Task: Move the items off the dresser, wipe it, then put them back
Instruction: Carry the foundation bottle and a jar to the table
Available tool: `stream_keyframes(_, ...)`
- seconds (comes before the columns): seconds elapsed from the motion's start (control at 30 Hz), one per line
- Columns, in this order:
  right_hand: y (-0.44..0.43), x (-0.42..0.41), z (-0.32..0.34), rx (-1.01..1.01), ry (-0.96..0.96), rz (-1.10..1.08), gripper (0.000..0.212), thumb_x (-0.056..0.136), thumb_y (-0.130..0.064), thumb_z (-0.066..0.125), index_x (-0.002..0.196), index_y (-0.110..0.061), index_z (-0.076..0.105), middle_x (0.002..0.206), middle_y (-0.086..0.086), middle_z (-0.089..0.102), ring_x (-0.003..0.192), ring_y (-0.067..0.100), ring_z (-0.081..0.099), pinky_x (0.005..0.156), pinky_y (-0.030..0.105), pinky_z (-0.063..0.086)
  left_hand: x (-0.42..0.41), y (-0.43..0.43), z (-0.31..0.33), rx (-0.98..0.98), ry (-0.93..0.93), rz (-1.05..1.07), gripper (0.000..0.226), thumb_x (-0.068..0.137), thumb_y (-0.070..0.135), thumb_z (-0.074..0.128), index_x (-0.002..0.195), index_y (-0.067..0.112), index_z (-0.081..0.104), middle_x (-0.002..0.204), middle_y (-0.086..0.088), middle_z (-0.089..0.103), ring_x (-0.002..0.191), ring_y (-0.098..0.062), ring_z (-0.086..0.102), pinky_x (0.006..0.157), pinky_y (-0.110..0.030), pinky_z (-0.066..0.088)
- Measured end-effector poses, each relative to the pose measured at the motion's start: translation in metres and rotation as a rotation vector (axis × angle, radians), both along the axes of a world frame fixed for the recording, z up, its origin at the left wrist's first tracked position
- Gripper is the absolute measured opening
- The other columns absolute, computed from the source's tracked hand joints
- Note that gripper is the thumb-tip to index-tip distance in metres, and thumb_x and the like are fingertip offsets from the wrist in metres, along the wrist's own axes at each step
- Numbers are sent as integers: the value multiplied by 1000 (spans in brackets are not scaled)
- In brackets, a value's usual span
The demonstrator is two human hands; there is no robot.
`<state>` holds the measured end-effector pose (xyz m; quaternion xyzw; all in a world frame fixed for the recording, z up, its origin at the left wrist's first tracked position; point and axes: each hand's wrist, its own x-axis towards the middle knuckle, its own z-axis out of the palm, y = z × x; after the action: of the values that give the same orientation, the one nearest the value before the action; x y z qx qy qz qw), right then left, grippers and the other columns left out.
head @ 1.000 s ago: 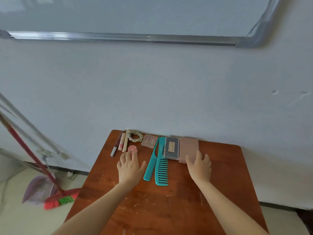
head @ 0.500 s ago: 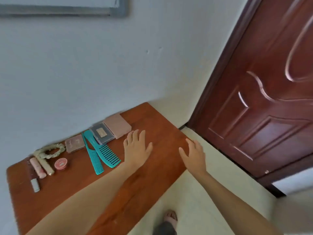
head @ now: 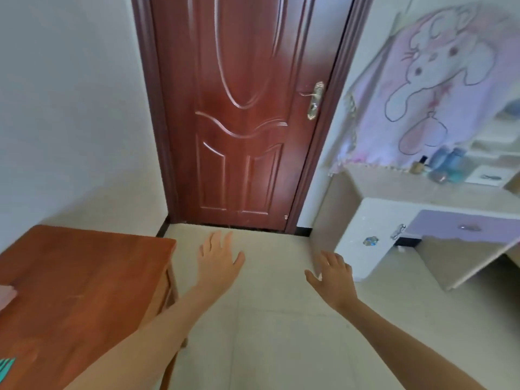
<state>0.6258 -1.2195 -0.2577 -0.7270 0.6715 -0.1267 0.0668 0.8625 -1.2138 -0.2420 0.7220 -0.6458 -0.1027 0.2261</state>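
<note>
My left hand (head: 218, 258) and right hand (head: 333, 277) spread wide, hold nothing, above floor (head: 267, 319). Bench (head: 84, 277) at my left. Door (head: 242, 108) ahead.

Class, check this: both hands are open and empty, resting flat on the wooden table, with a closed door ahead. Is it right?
Not quite. In the head view the left hand and right hand are open and empty but held over the floor, beside the table, not on it. The door is closed.
</note>
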Motion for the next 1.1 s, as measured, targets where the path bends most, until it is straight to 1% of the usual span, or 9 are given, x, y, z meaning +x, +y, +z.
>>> stream_keyframes(0.07, 10, -50, 4, -12, -6, -64, 41, 74, -38, 59, 101, -9, 67, 101, 13, 67, 95, 38, 63, 75, 46, 50, -43, -10, 1, -53, 17, -70, 79, 74, 52, 22, 129, 1, 49, 134, -22, 47, 128, -40, 40, 103, -50, 31)
stream_keyframes(0.17, 28, -129, 11, -51, -32, -155, 39, 82, -31, 60, 115, -10, 61, 115, 11, 62, 113, 35, 53, 90, 44, 41, -121, -17, 2, -11, -7, -163, 93, 63, 55, 7, 134, 8, 45, 142, -14, 40, 135, -32, 28, 108, -45, 24)
stream_keyframes(0.23, 43, -182, 13, -60, -88, -239, 41, 84, -26, 62, 122, -10, 57, 120, 12, 60, 117, 34, 48, 94, 42, 36, -181, -16, 7, -9, 26, -218, 81, 72, 55, 16, 135, 11, 43, 143, -10, 38, 136, -29, 25, 109, -42, 23)
stream_keyframes(0.33, 62, -260, 15, -91, -100, -305, 40, 82, -22, 65, 119, -8, 59, 111, 13, 64, 110, 35, 54, 88, 41, 39, -268, -19, 9, -54, 54, -303, 54, 87, 40, 39, 133, 11, 45, 140, -8, 41, 133, -27, 28, 106, -42, 27)
stream_keyframes(0.53, 75, -371, 38, -135, -75, -387, 44, 90, -30, 53, 131, -16, 47, 125, 4, 55, 119, 22, 49, 96, 31, 32, -387, -25, 24, -145, 134, -413, 80, 68, 58, 16, 120, 10, 55, 122, -7, 53, 122, -30, 39, 95, -42, 33)
stream_keyframes(0.7, 58, -419, 53, -210, -102, -424, 43, 90, -29, 54, 131, -15, 47, 126, 4, 55, 120, 22, 49, 97, 31, 32, -433, -51, 39, -170, 109, -457, 82, 68, 60, 14, 121, 13, 55, 128, -5, 51, 125, -27, 38, 99, -41, 31)
stream_keyframes(0.87, 25, -447, 52, -235, -74, -434, 42, 89, -29, 55, 129, -15, 50, 126, 4, 54, 121, 23, 47, 99, 32, 31, -465, -95, 39, -157, 111, -500, 48, 90, 44, 42, 127, 15, 50, 133, -3, 47, 129, -24, 33, 102, -37, 28)
stream_keyframes(1.0, -9, -482, 60, -262, -9, -425, 38, 83, -26, 62, 117, -10, 60, 113, 9, 61, 111, 31, 53, 86, 38, 37, -509, -137, 31, -122, 187, -543, 88, 65, 64, 9, 127, 17, 50, 134, -1, 47, 130, -23, 32, 103, -37, 28)
stream_keyframes(1.1, -38, -518, 67, -241, 13, -482, 33, 75, -25, 67, 103, -8, 67, 103, 11, 65, 99, 35, 58, 77, 41, 41, -550, -170, 33, -121, 236, -582, 88, 64, 62, 8, 124, 15, 53, 131, -3, 51, 128, -26, 36, 101, -37, 30)
